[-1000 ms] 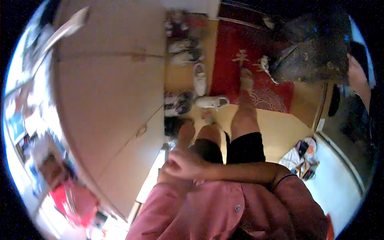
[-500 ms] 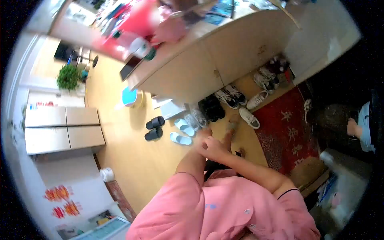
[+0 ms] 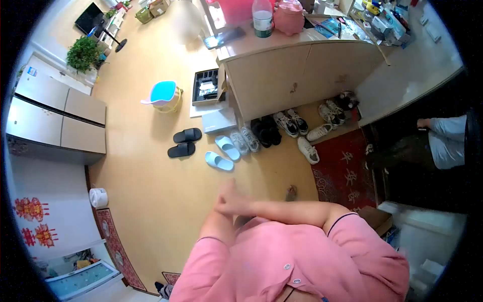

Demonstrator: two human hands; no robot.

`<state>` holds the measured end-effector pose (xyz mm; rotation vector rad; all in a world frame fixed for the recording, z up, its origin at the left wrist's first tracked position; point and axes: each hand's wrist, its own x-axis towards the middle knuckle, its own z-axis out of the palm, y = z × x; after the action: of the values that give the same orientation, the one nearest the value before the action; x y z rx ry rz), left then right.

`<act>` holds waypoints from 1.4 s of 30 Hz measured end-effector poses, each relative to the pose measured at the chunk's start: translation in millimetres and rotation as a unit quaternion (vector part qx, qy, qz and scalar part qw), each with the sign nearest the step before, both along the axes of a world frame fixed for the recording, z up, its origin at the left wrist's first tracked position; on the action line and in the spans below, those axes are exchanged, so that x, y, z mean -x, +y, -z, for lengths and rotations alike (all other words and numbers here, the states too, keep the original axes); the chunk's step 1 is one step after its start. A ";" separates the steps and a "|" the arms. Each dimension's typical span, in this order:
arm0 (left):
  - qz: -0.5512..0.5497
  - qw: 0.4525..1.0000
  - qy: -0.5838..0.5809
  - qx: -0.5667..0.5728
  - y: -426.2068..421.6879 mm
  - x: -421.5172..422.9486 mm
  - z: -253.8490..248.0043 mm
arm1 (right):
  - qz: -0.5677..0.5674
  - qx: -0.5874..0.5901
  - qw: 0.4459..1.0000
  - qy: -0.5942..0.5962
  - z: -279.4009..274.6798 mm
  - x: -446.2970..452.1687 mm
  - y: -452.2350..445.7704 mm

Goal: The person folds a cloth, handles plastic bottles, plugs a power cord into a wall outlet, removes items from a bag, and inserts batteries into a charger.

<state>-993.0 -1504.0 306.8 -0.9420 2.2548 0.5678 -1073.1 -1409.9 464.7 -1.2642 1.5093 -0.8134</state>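
Note:
My left hand (image 3: pixel 229 188) reaches forward over the floor and is smeared by motion, so its fingers do not show clearly. My right hand (image 3: pixel 232 204) lies across my left wrist with its fingers closed round it. Nothing else shows in either hand. Beyond the hands, light blue slippers (image 3: pixel 219 161) lie nearest on the wooden floor (image 3: pixel 151 201). Black slippers (image 3: pixel 181 149) are to their left. Part of a foot (image 3: pixel 291 192) shows below my right forearm.
Several shoes (image 3: pixel 286 124) line the base of a cabinet (image 3: pixel 274 75). A bucket with a blue basin (image 3: pixel 164 92) and a white box (image 3: pixel 219 121) stand farther off. A red mat (image 3: pixel 342 171) lies right. At the far right another person's hand (image 3: pixel 425 123) shows.
The view has turned and shifted, bringing more of the floor and cabinet top into sight. My hands stay together and now appear lower and farther left, away from the shoes.

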 end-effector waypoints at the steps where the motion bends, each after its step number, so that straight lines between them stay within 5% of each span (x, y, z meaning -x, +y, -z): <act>1: -0.012 1.000 -0.007 -0.003 -11.6 -15.5 -0.9 | 0.030 -0.036 0.993 -0.106 -34.5 -19.0 -5.1; 3: -0.038 0.999 -0.032 -0.002 -39.9 -56.9 -5.1 | 0.014 -0.034 0.998 -0.053 -63.0 -56.7 -24.8; 5: -0.059 0.996 -0.064 0.007 -67.4 -92.8 -6.8 | -0.030 -0.045 0.978 -0.201 -98.8 -79.4 -42.1; 7: -0.054 0.995 -0.076 0.027 -92.9 -129.9 9.4 | -0.012 -0.059 0.976 -0.208 -85.3 -113.0 -65.9; 10: -0.043 0.996 -0.061 0.053 -109.7 -160.6 33.7 | 0.000 -0.041 0.999 -0.007 -39.4 -142.8 -105.8; 13: -0.071 0.995 -0.037 0.052 -123.5 -155.1 -11.1 | 0.032 -0.066 0.997 0.029 -24.5 -165.7 -118.7; 17: -0.120 0.991 -0.011 0.066 -129.8 -170.2 -22.0 | -0.051 -0.050 0.996 -0.052 -97.6 -175.8 -113.0; 18: -0.135 0.988 -0.006 0.077 -133.8 -175.5 -21.4 | -0.083 -0.101 0.980 -0.147 -123.0 -167.0 -112.6; 21: -0.100 0.992 -0.059 0.041 -144.3 -180.6 -32.4 | -0.010 0.058 0.998 -0.024 -59.6 -190.6 -126.3; 25: -0.120 0.989 -0.043 0.081 -144.7 -182.8 -12.5 | -0.016 -0.013 1.000 -0.005 -26.3 -175.5 -144.6; 32: -0.138 0.984 -0.082 0.071 -149.0 -166.6 -46.7 | -0.081 0.002 0.989 -0.126 -103.1 -154.8 -115.3; 36: -0.135 0.987 -0.042 0.079 -149.5 -145.2 -45.2 | -0.010 0.068 0.995 -0.077 -53.6 -135.9 -127.7; 39: -0.158 0.985 -0.013 0.066 -144.3 -123.8 -45.9 | -0.007 0.022 0.996 -0.090 -37.6 -118.5 -120.9; 42: -0.165 0.981 -0.038 0.094 -133.8 -116.4 -67.9 | -0.071 -0.049 0.984 -0.154 -96.0 -104.1 -95.8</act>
<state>-876.6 -1637.7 374.6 -1.4260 2.1233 0.4542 -969.0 -1505.7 560.6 -1.1030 1.1830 -0.7916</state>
